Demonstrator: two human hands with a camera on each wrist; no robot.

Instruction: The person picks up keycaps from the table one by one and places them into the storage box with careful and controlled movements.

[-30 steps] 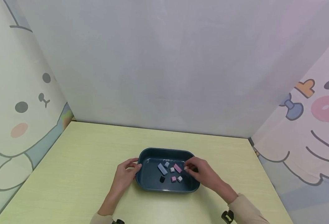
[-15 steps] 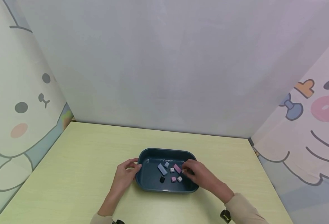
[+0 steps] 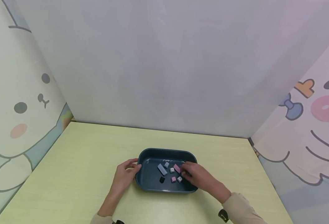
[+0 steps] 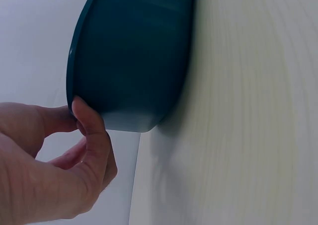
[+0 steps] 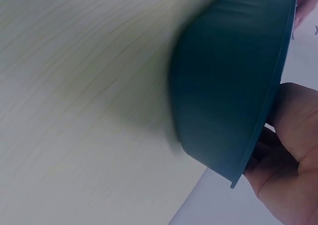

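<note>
A dark teal rectangular tray [image 3: 167,191] sits on the table. My left hand [image 3: 126,173] pinches its left rim, the thumb on the edge and curled fingers against the outer wall in the left wrist view. My right hand [image 3: 198,176] reaches over the right rim into the tray, its thumb and fingers pinched around a small whitish cube that is mostly hidden. By these fingertips lie a pink block [image 3: 177,168] and a white cube [image 3: 179,179]. The right wrist view shows the tray's wall [image 5: 223,86] hiding the fingertips.
Also in the tray are a long blue block [image 3: 162,169], a blue cube [image 3: 166,165], another white cube [image 3: 172,170], a pink cube [image 3: 173,179] and a black piece [image 3: 162,179]. The pale yellow table [image 3: 97,146] meets a grey backdrop [image 3: 164,77] behind.
My right hand has moved slightly left and lower inside the tray, closer to the pink block. The whitish cube at its fingertips has become mostly hidden. My left hand keeps its place.
</note>
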